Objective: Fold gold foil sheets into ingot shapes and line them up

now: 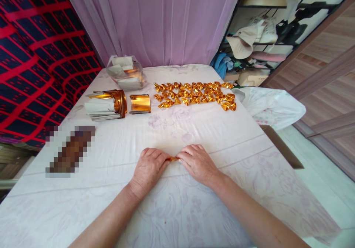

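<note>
Fingers: gold foil piece (pixel 174 158) is pinched between left hand (pixel 149 168) and right hand (pixel 197 163), lower centre.
Risk: foil could be torn if pulled unevenly.

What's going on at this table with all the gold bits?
A person presses both hands, left hand and right hand, down on a small gold paper pinched between their fingertips on the white cloth. Farther back lie rows of folded gold pieces, a stack of gold sheets and a clear bag.

One head-worn camera is looking forward and down, close over the near edge of the white cloth-covered surface (pixel 210 129).
</note>
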Demonstrator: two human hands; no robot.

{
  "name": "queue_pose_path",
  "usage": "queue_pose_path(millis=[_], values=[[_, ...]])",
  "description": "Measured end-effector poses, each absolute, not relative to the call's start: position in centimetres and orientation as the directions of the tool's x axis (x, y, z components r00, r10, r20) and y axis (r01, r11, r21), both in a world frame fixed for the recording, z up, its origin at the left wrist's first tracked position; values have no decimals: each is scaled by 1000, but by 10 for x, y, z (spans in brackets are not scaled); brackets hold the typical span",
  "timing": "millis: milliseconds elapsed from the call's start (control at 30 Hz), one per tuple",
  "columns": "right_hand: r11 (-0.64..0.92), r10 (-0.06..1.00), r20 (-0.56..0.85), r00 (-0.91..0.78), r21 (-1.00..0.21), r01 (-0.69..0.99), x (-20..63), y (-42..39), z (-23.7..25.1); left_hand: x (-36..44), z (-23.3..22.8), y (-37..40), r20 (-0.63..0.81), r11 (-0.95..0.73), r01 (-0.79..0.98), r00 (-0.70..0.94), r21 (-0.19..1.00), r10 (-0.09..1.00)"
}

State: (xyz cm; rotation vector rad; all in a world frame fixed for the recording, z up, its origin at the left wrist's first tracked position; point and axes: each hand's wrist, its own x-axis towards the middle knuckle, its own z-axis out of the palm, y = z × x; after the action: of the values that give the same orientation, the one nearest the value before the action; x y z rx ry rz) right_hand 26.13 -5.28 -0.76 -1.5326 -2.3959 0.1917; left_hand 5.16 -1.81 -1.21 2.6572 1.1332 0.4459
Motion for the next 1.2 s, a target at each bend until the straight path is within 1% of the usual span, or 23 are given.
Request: queue_pose_path(millis=[200,333,400,533,633,767,967,1200], values=[[403,915,137,-380,-252,880,260,-47,-6,56,-7,-18,197,-630,700,602,335,774],[391,920,95,-380,-243,888,260,-44,-4,57,-5,-18,155,-605,712,594,357,790],[398,917,102,-385,-264,879,260,-45,-4,56,-6,-18,145,-605,698,601,384,786],[392,920,137,-368,-325,861,261,-47,-8,54,-8,-17,183,-621,660,609,424,772],[371,928,151,-340,-317,873,260,-46,-11,54,-8,-16,171,-613,666,606,425,777],[355,934,155,-322,-295,887,258,-43,-13,57,-6,-16,148,-591,695,589,410,795],[319,947,118,-298,-263,910,255,-40,-11,62,-5,-19,169,-567,739,546,363,820],[277,960,94,-262,-234,932,252,-38,-12,67,-5,-20,163,-539,799,514,268,842]])
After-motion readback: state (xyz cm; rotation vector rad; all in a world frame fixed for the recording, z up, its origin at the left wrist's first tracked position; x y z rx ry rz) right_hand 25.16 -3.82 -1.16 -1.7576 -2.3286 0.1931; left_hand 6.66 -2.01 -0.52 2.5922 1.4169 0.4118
